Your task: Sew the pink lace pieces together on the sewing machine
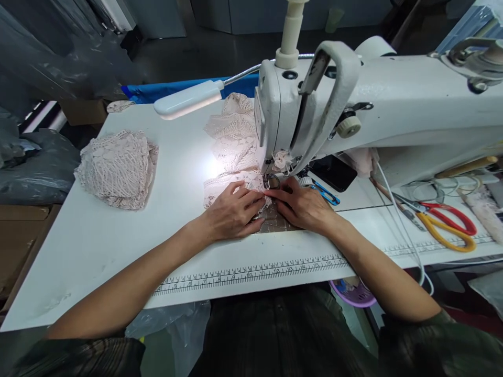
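Under the presser foot (272,181) of the sewing machine (353,104), your lace piece (231,141) runs lengthwise away from you, its near end pinned flat. Your left hand (231,212) and right hand (302,207) press it open-palmed, gripping nothing, fingertips nearly meeting just before the needle; your right sits closer to the foot.

Bright lamp (187,98) glare on the lace (231,141); dim, bowed edges.
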